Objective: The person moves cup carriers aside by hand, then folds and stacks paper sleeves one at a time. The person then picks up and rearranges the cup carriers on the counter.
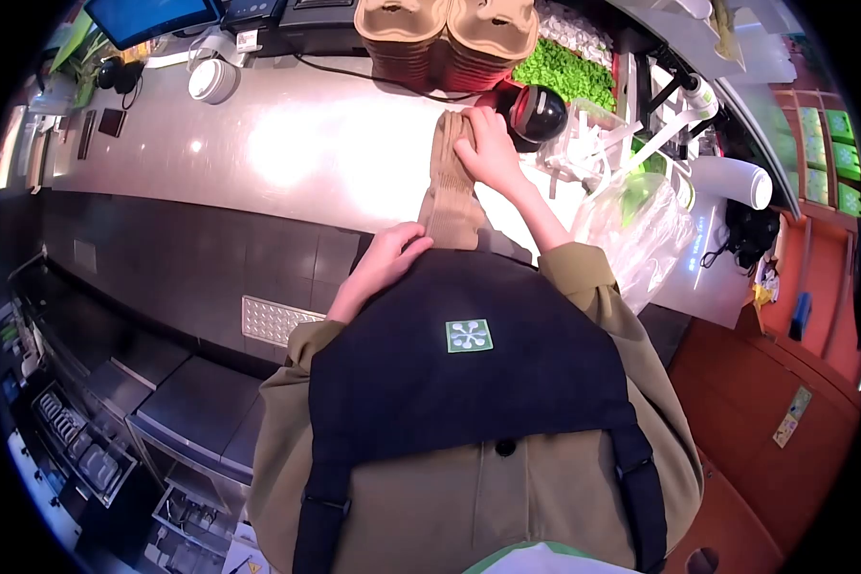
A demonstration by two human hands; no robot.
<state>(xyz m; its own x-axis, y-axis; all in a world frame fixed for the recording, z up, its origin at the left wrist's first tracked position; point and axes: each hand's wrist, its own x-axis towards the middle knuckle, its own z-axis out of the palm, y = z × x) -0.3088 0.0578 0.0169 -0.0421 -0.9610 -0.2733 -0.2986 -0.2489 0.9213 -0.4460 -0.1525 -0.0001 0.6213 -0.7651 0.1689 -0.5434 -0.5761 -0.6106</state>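
A stack of flattened brown cardboard cup sleeves [452,206] lies on the steel counter, its near end over the front edge by the dark apron. At the far end, my right hand [491,148] has its fingers wrapped over the stack, with the thumb on top. My left hand [385,260] is at the stack's near left side. Its fingers are stretched out and their tips touch or nearly touch the cardboard edge. A black round-topped device [538,113] stands just beyond my right hand.
Stacked brown cup carriers [447,43] rise at the back. Green and white small items [569,72] fill a tray at back right. Clear plastic bags [646,234] and a white paper roll [737,182] lie right. A white tape roll [211,81] and a screen [153,17] are left.
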